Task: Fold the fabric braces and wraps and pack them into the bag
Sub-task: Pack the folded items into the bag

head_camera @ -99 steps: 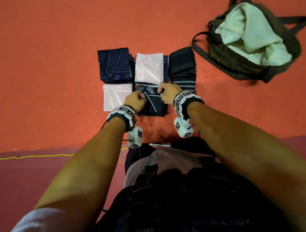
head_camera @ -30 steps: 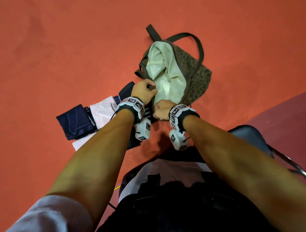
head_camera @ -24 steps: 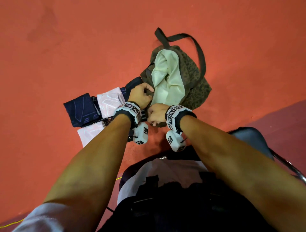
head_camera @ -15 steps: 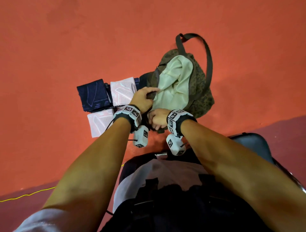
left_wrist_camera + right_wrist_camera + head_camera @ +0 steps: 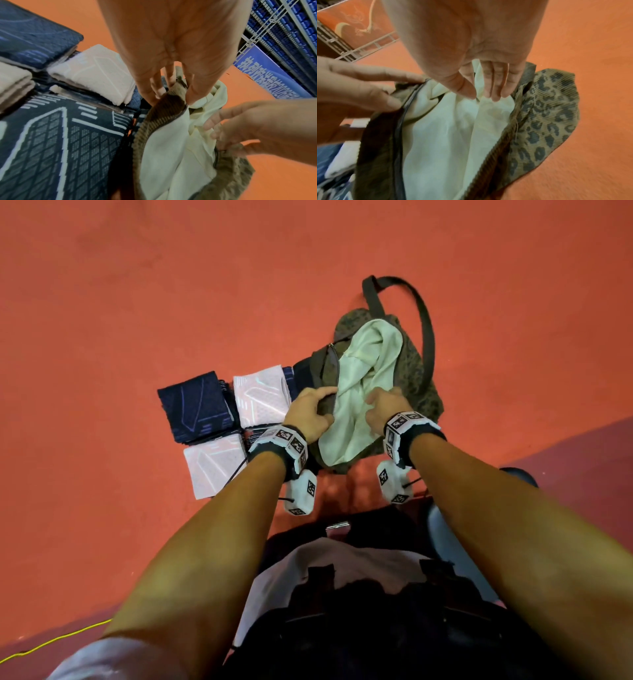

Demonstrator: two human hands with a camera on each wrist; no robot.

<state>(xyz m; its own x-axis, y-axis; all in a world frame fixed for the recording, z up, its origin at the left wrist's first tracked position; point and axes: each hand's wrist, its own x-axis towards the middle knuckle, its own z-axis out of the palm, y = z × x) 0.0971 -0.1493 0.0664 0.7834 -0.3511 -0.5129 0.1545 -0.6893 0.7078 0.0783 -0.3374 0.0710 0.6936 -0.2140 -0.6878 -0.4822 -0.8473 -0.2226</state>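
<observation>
The leopard-print corduroy bag (image 5: pixel 416 378) lies on the orange floor with its cream lining (image 5: pixel 363 378) showing. My left hand (image 5: pixel 325 405) pinches the bag's left zipper rim (image 5: pixel 169 97). My right hand (image 5: pixel 373 405) grips the lining at the right rim (image 5: pixel 481 94), so the mouth is held apart. Left of the bag lie folded wraps: a navy one (image 5: pixel 195 405), two pale pink ones (image 5: pixel 262 395) (image 5: pixel 214 463), and a patterned navy one (image 5: pixel 60 142), mostly hidden under my left wrist in the head view. A black wrap (image 5: pixel 303 374) is partly under the bag.
The bag's dark strap (image 5: pixel 424 313) loops out behind it. A grey-blue chair seat (image 5: pixel 445 529) sits under me at the lower right. A yellow cord (image 5: pixel 51 645) runs along the floor at the lower left. A fence with a blue banner (image 5: pixel 267 75) stands beyond.
The bag now lies against the folded wraps instead of far right. In the last half second my right hand moved from beside the left hand to the right rim, spreading the mouth.
</observation>
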